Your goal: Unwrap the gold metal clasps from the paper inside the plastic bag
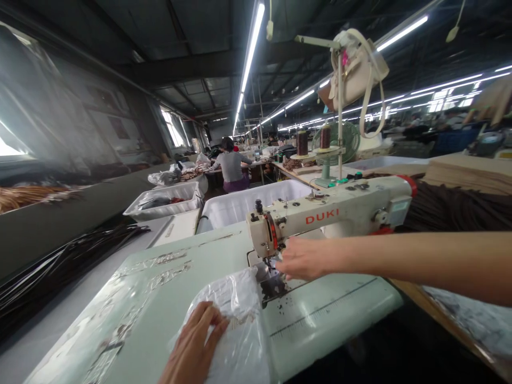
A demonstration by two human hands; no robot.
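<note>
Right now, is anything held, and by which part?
The left hand lies on crinkled, whitish plastic near its left edge; whether it grips cannot be told. Nor can any hold by the right hand, at the white sewing machine.

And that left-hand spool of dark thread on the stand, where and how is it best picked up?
I'd wrap the fingers around the middle of the dark spool, coming in from its left. It stands upright with a rounded side that looks easy to encircle, while the second spool and the pole would get in the way on the right.
</note>
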